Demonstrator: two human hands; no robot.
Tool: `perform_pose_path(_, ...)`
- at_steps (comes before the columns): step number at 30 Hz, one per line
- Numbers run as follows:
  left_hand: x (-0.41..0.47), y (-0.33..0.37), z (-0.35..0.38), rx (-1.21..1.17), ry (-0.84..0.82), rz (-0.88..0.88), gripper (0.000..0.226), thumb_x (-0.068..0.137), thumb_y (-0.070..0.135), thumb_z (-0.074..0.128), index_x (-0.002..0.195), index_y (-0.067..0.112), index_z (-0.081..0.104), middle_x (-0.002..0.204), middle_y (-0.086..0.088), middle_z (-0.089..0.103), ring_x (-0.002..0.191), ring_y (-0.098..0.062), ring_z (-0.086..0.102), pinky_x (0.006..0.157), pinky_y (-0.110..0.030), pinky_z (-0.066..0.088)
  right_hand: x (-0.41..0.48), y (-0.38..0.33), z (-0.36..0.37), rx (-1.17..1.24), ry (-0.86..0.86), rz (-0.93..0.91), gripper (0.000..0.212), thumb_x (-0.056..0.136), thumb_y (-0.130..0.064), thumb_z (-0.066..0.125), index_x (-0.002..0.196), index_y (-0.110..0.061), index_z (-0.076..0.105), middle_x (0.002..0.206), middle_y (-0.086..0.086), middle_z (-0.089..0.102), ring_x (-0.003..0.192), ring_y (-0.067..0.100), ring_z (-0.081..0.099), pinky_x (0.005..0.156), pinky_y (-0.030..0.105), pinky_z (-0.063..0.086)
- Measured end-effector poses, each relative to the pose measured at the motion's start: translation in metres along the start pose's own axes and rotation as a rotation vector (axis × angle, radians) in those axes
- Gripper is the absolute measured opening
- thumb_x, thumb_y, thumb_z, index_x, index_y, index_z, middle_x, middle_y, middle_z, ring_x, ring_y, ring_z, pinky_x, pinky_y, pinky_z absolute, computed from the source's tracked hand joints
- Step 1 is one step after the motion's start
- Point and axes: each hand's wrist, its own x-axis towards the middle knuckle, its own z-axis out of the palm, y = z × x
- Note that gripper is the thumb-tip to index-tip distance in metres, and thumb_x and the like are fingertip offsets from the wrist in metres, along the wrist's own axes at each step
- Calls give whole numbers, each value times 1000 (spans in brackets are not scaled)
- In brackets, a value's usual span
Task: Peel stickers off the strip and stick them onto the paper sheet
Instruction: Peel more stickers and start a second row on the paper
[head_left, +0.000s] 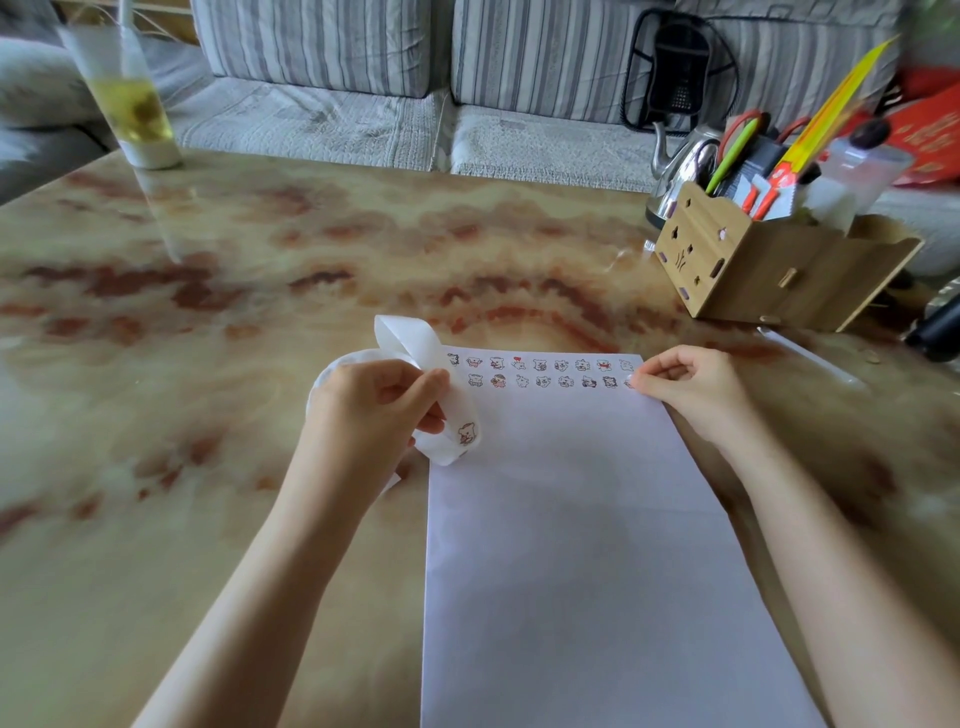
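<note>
At the paper sheet's (571, 519) one o'clock corner our right hand's (685, 387) grip pinches the sticker (628, 383) ending the second row, so we ought to rub it flat, while our left hand (374, 410) clasps the curled strip (402, 340) at ten o'clock.

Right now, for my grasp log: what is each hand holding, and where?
Left hand grips the sticker strip mid-loop. Right hand touches the paper sheet at its right edge; a hold cannot be told.

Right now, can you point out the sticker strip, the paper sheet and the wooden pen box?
sticker strip (465, 434): head view, lower curl, at its sticker.
paper sheet (571, 519): head view, bare middle.
wooden pen box (753, 270): head view, front wall.
</note>
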Motion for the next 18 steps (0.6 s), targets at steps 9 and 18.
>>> perform_pose_path(9, -1, 2, 1, -2, -1, -14, 23, 88, 26, 61, 74, 13, 73, 65, 4, 71, 62, -20, 61, 47, -20, 45, 3, 2, -1, -2, -30, 19, 15, 82, 3, 67, 94, -4, 61, 74, 0, 55, 61, 3, 49, 53, 2, 39)
perform_pose_path(18, 1, -2, -1, -14, 7, 31, 23, 89, 22, 60, 74, 9, 72, 68, -1, 72, 57, -3, 61, 51, -6, 43, 1, 4, 2, -13, 2, -2, 12, 83, 0, 67, 92, -5, 61, 75, 1, 54, 62, 7, 48, 50, 3, 38)
